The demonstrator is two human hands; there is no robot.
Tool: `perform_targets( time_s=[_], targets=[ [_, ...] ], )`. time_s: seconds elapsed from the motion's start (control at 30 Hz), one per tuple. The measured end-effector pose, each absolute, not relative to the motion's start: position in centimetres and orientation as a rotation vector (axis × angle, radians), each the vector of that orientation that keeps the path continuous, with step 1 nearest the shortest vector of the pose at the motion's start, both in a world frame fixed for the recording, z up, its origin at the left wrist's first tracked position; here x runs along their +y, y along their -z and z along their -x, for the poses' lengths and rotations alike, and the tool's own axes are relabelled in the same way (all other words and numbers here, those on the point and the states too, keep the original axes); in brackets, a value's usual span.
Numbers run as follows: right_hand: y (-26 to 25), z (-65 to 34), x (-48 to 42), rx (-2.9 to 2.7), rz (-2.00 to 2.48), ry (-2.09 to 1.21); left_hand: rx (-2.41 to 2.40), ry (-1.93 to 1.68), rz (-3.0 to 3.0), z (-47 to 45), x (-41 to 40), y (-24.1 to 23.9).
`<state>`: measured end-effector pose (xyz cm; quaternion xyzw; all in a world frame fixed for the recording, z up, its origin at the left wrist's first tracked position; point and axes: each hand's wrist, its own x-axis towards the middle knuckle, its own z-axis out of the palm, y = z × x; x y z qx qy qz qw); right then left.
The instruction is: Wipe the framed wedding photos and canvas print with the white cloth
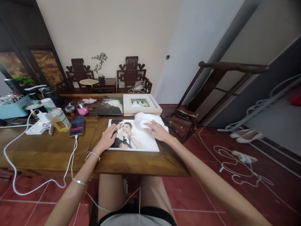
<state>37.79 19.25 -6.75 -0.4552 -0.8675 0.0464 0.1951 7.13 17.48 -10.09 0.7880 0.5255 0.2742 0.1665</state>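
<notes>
A wedding photo panel [138, 142] with white edges lies flat on the wooden table in front of me. My left hand [108, 137] rests flat on its left side, fingers stretched out over the dark part of the print. At the panel's upper right, my right hand [159, 131] has its fingers curled onto a bunched white cloth [143, 118]. The cloth covers that corner and hangs past the panel's right edge. Behind the panel are a dark photo panel [105, 108] and a light-framed picture [155, 106], side by side.
Left on the wooden table [56, 153] are a phone [76, 125] on a white cable, a bottle of yellow liquid [60, 121], a power strip [35, 128] and a pink cup [82, 109]. A wooden chair [211, 81] with a brown bag [181, 123] stands right; cables lie on the floor.
</notes>
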Motion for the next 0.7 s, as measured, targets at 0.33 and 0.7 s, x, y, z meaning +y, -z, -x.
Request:
perform_targets(
  time_s=[0.33,0.7],
  targets=[
    [5.6,-36.6,7.3,-2.744,0.816,-0.211,1.52,-0.714,-2.249,-7.0,17.6,10.1],
    [6.0,-36.5,21.9,-2.502,1.202,-0.088,1.538,-0.665,-2.265,-7.1,17.3,9.5]
  ],
)
